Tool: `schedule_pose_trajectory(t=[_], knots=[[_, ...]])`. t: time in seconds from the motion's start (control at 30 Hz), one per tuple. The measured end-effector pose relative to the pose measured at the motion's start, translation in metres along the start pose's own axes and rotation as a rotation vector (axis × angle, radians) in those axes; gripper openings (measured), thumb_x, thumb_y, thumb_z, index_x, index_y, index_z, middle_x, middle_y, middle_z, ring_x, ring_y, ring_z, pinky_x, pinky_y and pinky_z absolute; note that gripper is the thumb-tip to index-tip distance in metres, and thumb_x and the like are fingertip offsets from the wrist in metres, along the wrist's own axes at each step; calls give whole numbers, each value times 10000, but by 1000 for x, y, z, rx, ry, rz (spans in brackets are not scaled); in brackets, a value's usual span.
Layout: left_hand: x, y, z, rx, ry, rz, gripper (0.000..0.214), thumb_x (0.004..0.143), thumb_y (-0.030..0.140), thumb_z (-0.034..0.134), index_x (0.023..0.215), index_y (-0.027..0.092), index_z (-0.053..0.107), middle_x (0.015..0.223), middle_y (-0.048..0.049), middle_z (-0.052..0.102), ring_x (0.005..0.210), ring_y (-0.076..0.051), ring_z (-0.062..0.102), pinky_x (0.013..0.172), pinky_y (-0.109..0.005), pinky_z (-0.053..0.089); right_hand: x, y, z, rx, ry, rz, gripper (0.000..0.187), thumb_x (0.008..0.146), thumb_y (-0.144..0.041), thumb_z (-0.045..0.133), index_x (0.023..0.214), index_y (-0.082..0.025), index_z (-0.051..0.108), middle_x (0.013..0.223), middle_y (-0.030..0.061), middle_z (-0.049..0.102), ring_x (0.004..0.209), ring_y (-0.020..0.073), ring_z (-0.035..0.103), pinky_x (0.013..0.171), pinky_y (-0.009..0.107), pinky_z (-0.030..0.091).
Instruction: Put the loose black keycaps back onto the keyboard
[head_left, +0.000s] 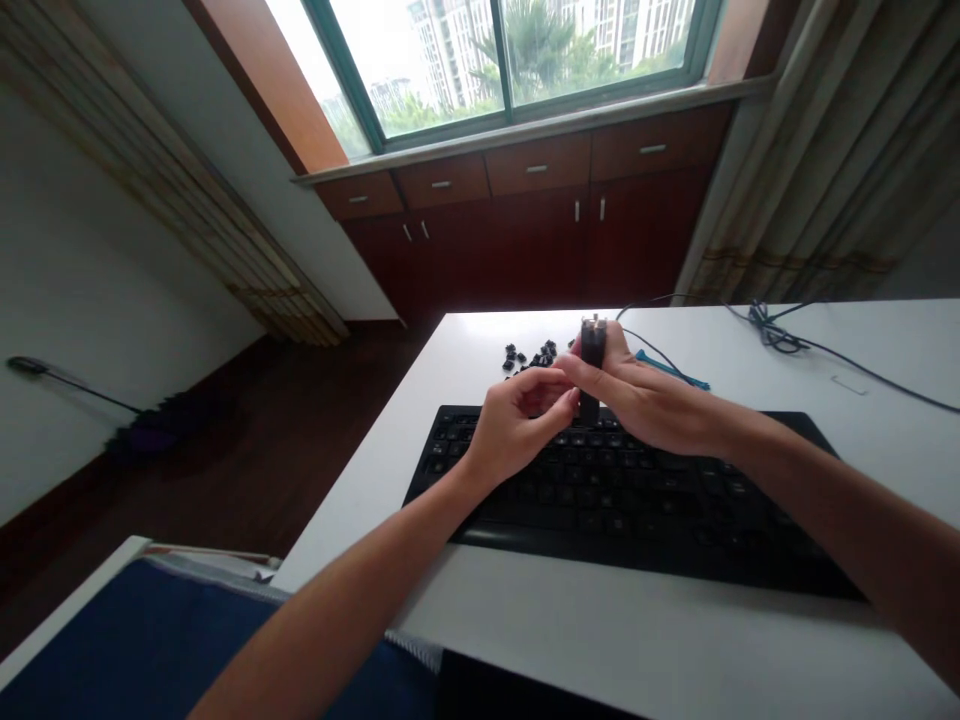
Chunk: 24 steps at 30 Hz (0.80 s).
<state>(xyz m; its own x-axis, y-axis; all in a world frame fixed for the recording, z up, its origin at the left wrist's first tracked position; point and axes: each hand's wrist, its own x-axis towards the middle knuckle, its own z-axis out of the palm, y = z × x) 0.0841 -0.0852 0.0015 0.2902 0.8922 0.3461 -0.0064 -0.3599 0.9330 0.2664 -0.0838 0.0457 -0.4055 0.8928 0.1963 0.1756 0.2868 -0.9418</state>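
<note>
My right hand (637, 390) is wrapped round a black bar-shaped tool (592, 350) with small metal parts at its top end. The tool stands upright above the far edge of a black keyboard (600, 490). Close against it on the left, my left hand (525, 415) has its fingers curled, thumb and fingertips near the tool's side. Anything between those fingertips is too small or hidden to make out. Just beyond my hands, several small black pieces (544, 355), perhaps key switches, lie loose in a group, partly covered by my fingers.
A white table (525, 610) carries everything. Behind my right hand lie a blue strip-like item (675, 372) and a black cable (780, 330) with a bundled coil. A thin bent wire (849, 385) rests at the right. Dark blue fabric (150, 640) is below the table's left edge.
</note>
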Motion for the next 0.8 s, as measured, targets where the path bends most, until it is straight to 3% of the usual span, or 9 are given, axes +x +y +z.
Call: schedule_pose_trajectory(t=[0.1,0.23,0.37,0.5,0.67,0.8], knots=[[4,1,-2,-66,29,-50,221,848,321,717,965,137,680,867,-53,735,762,-132,698,703,-246,595,0,3,-8,-43,-34,24,238,903,-424,654,1019,-235,571,1004,59,618,962,252,616,848,398,550],[7,1,-4,-185,59,-130,242,848,309,714,1003,137,644,904,-56,722,811,-136,696,727,-242,589,2,-1,-12,59,-55,63,408,861,-395,707,1138,-261,439,1086,62,612,949,254,661,663,381,643],[7,0,-5,-281,73,-84,344,817,281,746,1111,185,597,906,-27,707,845,-139,687,763,-265,582,2,-9,-14,147,-54,40,441,855,-429,714,1128,-261,411,1150,67,605,972,243,675,726,418,661],[7,2,-5,-248,68,-99,242,814,332,760,945,175,632,884,-37,712,818,-139,681,739,-266,569,5,-10,-21,230,-46,13,399,900,-473,652,1140,-269,407,1040,50,678,940,239,699,757,440,638],[6,5,-4,-139,59,-101,257,793,353,784,934,155,702,911,-56,740,796,-135,684,738,-265,570,12,-4,-26,251,93,11,377,884,-504,665,1098,-244,495,900,44,716,821,227,697,680,385,592],[3,5,0,-140,23,-105,214,772,314,803,882,145,733,912,-69,760,831,-151,707,824,-303,586,10,6,-13,438,183,73,325,885,-508,664,995,-203,639,834,29,670,789,165,631,735,316,537]])
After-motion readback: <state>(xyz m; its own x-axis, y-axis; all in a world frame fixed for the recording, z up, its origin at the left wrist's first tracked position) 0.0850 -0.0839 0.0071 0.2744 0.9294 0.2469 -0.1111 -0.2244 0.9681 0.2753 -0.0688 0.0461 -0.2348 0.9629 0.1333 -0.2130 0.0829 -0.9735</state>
